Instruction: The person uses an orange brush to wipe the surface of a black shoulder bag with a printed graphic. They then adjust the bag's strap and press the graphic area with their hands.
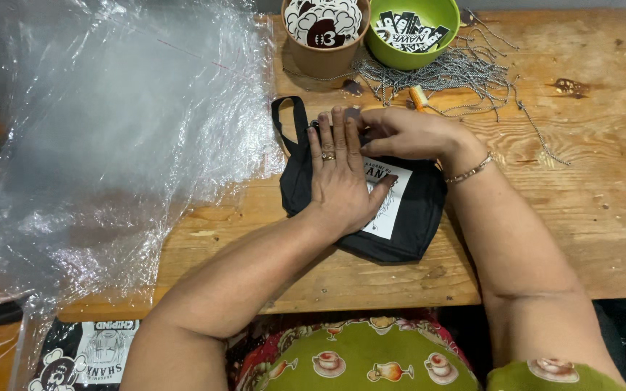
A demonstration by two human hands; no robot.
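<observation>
Black fabric pouch (414, 210) w/ white printed label (389, 206) lies flat near centre of the wooden table (588, 217), close to your edge; its black strap (288, 119) loops out at upper left. Your left hand (338, 177) lies flat on the pouch, palm down, fingers spread and straight, ring on one finger, gripping nothing, just pressing; it covers part of the label. Your right hand (407, 134) comes in from the right at the pouch's top edge, fingers curled and pinching sth small there, prob. the zipper end; exact item hidden by fingertips of both hands, cannot tell. Bracelet (470, 170) on right wrist. Just beyond the pouch: tangle of grey ball chains (451, 72) spread on the table, small orange item (419, 96) among them. Behind that, brown paper cup (324, 36) holding round printed tags, and beside it a green bowl (414, 32) holding black-and-white tags. Left of the pouch: large sheet of clear plastic film (110, 130) draped over table edge, touching the strap area. Bottom left, below table level: bagged black item w/ white print (85, 355).
</observation>
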